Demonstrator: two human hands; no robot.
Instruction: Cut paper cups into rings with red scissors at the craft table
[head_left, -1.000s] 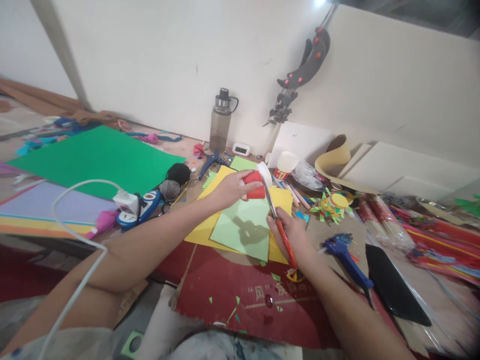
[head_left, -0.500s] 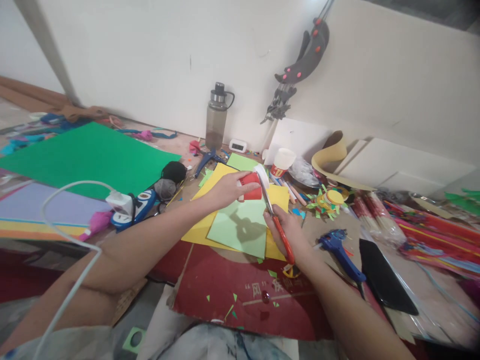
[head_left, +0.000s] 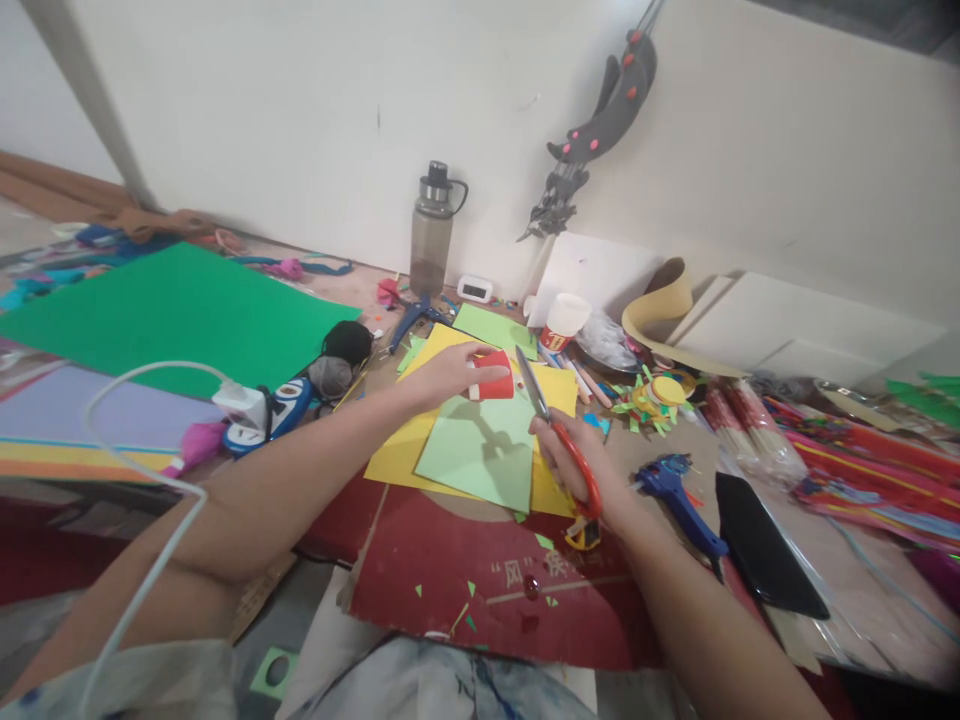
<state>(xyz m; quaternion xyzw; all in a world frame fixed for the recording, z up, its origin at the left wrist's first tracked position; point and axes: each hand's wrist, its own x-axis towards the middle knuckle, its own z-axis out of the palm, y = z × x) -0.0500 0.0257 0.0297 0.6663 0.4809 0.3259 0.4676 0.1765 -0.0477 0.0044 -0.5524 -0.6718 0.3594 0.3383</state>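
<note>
My left hand [head_left: 450, 373] is closed round a small red paper cup [head_left: 496, 376], which lies on its side in the air above the light green paper [head_left: 469, 470]. In my right hand [head_left: 577, 455] is a pair of scissors [head_left: 532, 383] with orange-red handles, its blades pointing up and away to the left. The blades look nearly closed and stand just right of the cup, apart from it. Yellow paper [head_left: 397, 452] lies under the green sheet.
Behind the hands stand a water bottle [head_left: 432, 235], a white clock [head_left: 475, 289] and another paper cup [head_left: 564, 320]. To the right are a blue glue gun [head_left: 679, 505] and a black phone [head_left: 765, 550]. A white cable [head_left: 161, 550] crosses by my left arm.
The scissors have drawn away from the cup, and their handles have turned. The white piece at the cup's right end no longer shows there. My left hand has shifted slightly left.
</note>
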